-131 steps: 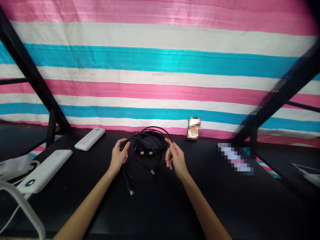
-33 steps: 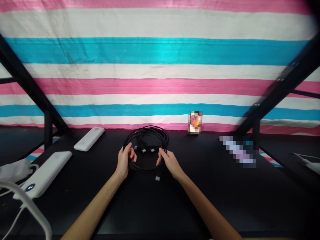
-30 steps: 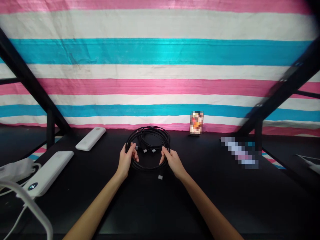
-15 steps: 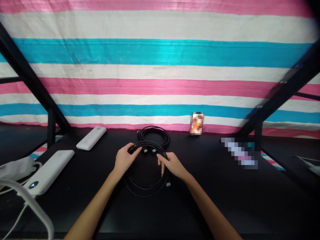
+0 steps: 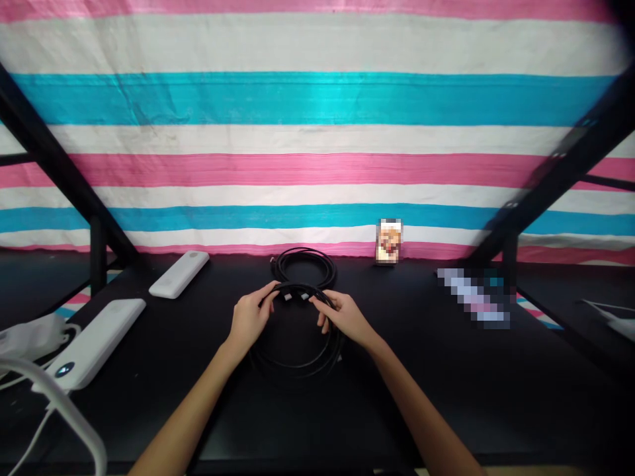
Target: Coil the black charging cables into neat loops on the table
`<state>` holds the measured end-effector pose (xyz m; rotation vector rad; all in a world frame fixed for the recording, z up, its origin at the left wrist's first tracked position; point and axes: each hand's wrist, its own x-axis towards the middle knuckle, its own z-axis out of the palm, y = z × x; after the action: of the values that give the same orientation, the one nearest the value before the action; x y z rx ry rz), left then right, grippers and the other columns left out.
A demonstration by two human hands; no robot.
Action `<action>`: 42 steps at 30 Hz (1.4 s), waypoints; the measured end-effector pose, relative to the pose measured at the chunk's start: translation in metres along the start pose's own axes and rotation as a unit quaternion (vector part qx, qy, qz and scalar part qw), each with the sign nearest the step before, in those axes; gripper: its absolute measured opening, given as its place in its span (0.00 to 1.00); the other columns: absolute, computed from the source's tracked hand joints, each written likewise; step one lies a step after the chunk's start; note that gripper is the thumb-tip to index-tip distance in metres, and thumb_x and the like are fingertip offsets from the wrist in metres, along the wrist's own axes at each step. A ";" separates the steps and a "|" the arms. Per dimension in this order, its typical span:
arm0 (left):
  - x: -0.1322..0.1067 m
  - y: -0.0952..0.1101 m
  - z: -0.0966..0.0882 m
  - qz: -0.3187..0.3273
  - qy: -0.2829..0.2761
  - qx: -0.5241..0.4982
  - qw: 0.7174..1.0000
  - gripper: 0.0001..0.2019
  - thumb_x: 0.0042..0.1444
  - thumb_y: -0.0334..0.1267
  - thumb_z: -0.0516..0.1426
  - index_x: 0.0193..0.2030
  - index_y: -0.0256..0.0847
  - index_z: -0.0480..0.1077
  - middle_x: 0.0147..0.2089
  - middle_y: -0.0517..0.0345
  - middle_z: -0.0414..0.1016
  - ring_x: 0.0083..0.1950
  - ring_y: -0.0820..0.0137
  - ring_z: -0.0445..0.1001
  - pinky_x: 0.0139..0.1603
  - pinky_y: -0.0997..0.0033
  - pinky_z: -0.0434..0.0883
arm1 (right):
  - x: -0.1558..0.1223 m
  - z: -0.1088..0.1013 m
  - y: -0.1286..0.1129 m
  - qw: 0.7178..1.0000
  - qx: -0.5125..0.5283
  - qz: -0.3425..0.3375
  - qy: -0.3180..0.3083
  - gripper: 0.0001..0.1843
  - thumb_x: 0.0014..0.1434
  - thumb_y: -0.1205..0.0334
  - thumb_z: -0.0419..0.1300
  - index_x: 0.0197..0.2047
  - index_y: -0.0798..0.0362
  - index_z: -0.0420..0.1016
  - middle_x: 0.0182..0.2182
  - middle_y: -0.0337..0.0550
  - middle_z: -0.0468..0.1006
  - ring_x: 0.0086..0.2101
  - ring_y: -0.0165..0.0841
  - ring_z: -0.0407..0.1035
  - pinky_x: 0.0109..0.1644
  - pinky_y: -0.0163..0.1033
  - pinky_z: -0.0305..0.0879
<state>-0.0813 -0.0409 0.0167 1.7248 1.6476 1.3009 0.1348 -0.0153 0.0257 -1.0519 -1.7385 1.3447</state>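
Observation:
Between my hands is a coiled black cable [image 5: 297, 365], its loops hanging toward me just over the dark tabletop. My left hand [image 5: 249, 316] pinches the upper left of the coil, thumb and fingers closed round the strands. On the upper right, my right hand [image 5: 342, 316] grips the same coil, with its lower fingers curled inside the ring. Two pale metal plugs, a left plug [image 5: 288, 297] and a right plug [image 5: 304, 297], show near the top of the loop. Behind it a second coiled black cable [image 5: 278, 270] lies flat on the table.
On the left lie a small white power bank [image 5: 179, 274] and a larger white power bank [image 5: 99, 344] beside a white adapter [image 5: 32, 336] and cords. A blurred upright card or screen [image 5: 389, 242] stands at the back; a pixelated flat item [image 5: 473, 295] lies right. Black frame bars slant at both sides.
My left fingers have shifted inward along the top of the coil, and its upper strands are bunched closer together. The right hand stays about where it was, and the coil's lower loops have shifted slightly.

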 end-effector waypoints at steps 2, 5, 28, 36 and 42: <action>-0.001 0.002 0.001 0.005 0.004 -0.021 1.000 0.15 0.55 0.44 0.54 0.47 0.47 0.75 0.20 0.64 0.69 0.16 0.76 0.63 0.20 0.77 0.61 | -0.001 -0.001 -0.001 1.000 0.000 0.006 -0.006 0.19 0.57 0.48 0.56 0.38 0.57 0.72 0.16 0.34 0.72 0.15 0.28 0.67 0.19 0.30 0.61; -0.001 0.006 0.001 -0.025 0.018 -0.073 0.997 0.16 0.54 0.45 0.54 0.47 0.43 0.74 0.20 0.65 0.68 0.14 0.77 0.61 0.17 0.77 0.61 | -0.001 -0.002 -0.002 0.999 -0.032 0.009 -0.030 0.17 0.57 0.50 0.56 0.35 0.57 0.74 0.15 0.34 0.72 0.17 0.29 0.69 0.23 0.31 0.64; 0.008 0.002 -0.006 -0.103 0.047 -0.166 0.980 0.23 0.46 0.52 0.60 0.41 0.34 0.75 0.14 0.70 0.55 0.15 0.80 0.52 0.15 0.78 0.49 | -0.006 -0.010 -0.006 0.981 0.076 0.132 -0.120 0.22 0.56 0.44 0.55 0.30 0.57 0.74 0.17 0.39 0.74 0.12 0.27 0.68 0.12 0.25 0.57; 0.008 0.014 -0.016 -0.159 0.093 -0.371 0.910 0.16 0.49 0.50 0.60 0.32 0.39 0.66 0.14 0.76 0.45 0.11 0.84 0.44 0.10 0.84 0.44 | -0.006 -0.024 -0.010 0.971 0.175 0.102 -0.125 0.32 0.57 0.38 0.47 0.33 0.60 0.76 0.26 0.49 0.79 0.22 0.32 0.74 0.20 0.31 0.68; 0.016 0.011 -0.031 -0.165 0.101 -0.475 0.858 0.22 0.50 0.49 0.61 0.21 0.40 0.54 0.13 0.75 0.48 0.09 0.86 0.44 0.08 0.84 0.46 | -0.009 -0.036 -0.009 0.947 0.162 0.162 -0.223 0.38 0.58 0.36 0.40 0.35 0.61 0.77 0.29 0.53 0.80 0.26 0.37 0.76 0.20 0.33 0.68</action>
<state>-0.1033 -0.0375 0.0453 0.6965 0.9958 1.7254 0.1690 -0.0101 0.0425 -0.9175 -1.6065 2.1309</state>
